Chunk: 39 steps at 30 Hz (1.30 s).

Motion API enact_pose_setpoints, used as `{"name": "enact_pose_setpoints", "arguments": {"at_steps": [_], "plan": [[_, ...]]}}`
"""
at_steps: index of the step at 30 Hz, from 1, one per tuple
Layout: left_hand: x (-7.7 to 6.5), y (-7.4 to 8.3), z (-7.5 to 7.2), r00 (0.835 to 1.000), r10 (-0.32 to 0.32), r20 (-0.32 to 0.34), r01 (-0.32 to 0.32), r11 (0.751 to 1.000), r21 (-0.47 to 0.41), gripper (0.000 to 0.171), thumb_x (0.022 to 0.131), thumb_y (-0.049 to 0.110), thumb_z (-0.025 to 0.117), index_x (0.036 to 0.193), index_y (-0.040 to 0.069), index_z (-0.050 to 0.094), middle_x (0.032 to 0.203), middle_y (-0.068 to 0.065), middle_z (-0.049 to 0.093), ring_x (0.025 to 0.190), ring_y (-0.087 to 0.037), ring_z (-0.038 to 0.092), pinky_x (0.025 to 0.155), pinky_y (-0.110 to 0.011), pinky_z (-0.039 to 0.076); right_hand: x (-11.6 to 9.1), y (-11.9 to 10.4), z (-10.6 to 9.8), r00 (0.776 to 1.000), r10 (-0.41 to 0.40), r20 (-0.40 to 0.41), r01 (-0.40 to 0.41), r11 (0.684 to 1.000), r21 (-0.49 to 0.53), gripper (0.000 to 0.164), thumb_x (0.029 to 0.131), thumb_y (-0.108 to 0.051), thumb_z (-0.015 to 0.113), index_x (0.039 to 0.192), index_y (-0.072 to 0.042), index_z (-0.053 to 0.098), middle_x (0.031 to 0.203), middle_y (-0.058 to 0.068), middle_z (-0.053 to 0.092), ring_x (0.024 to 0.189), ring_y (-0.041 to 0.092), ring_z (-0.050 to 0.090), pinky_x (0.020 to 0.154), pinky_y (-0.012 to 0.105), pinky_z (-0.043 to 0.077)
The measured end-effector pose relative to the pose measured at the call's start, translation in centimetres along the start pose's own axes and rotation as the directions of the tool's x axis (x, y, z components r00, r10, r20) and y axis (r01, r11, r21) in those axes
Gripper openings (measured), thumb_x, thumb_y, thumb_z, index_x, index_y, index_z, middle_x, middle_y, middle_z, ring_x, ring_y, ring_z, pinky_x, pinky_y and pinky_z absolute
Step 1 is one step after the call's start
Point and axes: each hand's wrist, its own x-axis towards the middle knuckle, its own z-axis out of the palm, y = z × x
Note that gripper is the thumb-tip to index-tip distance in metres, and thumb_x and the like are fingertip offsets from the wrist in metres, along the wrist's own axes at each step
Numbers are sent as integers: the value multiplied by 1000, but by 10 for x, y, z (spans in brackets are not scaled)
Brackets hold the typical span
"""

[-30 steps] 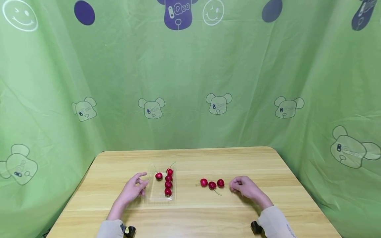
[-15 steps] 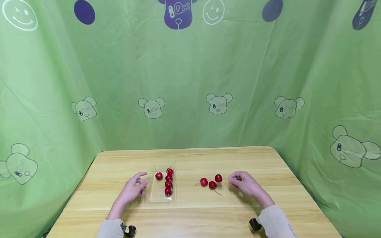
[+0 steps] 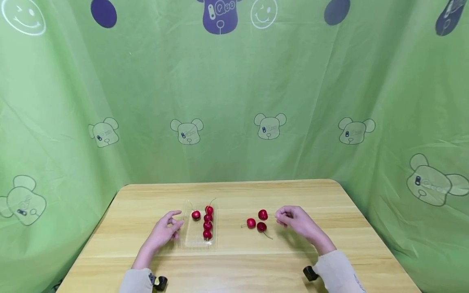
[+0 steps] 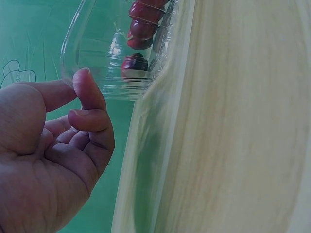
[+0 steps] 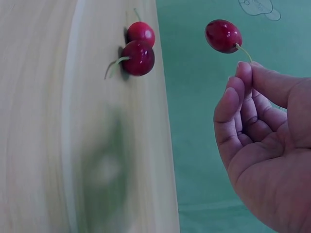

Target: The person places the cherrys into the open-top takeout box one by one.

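My right hand (image 3: 298, 221) pinches the thin stem of a dark red cherry (image 5: 223, 36) between thumb and fingertip. The fruit hangs off the table, as the right wrist view shows. Close by lie a bright red cherry (image 3: 250, 223) and a darker cherry (image 3: 261, 227) on the wood. At the left side of a clear plastic container (image 3: 191, 236), my left hand (image 3: 164, 232) hovers or rests with loosely bent fingers near its edge; contact is unclear. Inside the container, a row of cherries (image 3: 207, 225) runs along the right wall, and a single cherry (image 3: 196, 215) sits farther left.
The light wooden table (image 3: 234, 272) carries everything. A green curtain (image 3: 227, 162) printed with bear heads surrounds its back and sides. Small black devices are worn at both wrists, beside the sleeves (image 3: 338, 270).
My right hand has moved up and left, carrying the cherry by its stem away from its spot on the right. The left hand and container have stayed put.
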Motion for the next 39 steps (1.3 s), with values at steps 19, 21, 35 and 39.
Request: {"name": "enact_pose_setpoints", "arguments": {"at_steps": [19,21,35,39], "plan": [[-3,4,-1,1000,4,19,-4,1000,-17,55,102,14,65,151,-1,46,93,-19,64,62,-19,62,51,-26,50,12,-29,27,999,-35,28,34,998,47,20,103,-17,64,110,1,67,93,11,68,83,19,61,73,27,56],[-3,5,-1,1000,5,19,-5,1000,-19,55,102,14,65,151,-1,45,92,-18,64,62,-19,62,51,-26,50,14,-31,32,999,-39,32,37,998,51,20,103,-17,64,109,1,67,95,14,68,83,19,62,72,25,55],[-4,5,0,1000,-1,8,1,1000,-17,55,101,15,66,151,0,47,92,-18,64,62,-19,62,52,-27,50,28,-53,59,995,-75,65,70,995,74,18,103,-16,64,107,1,68,94,17,67,85,26,61,71,26,55],[-4,6,-1,1000,-5,8,5,1000,-19,55,101,15,66,151,1,47,93,-18,64,62,-19,62,52,-27,50,34,-56,68,995,-67,69,62,995,82,16,103,-15,64,106,0,69,95,19,68,84,26,63,73,30,57]]}}
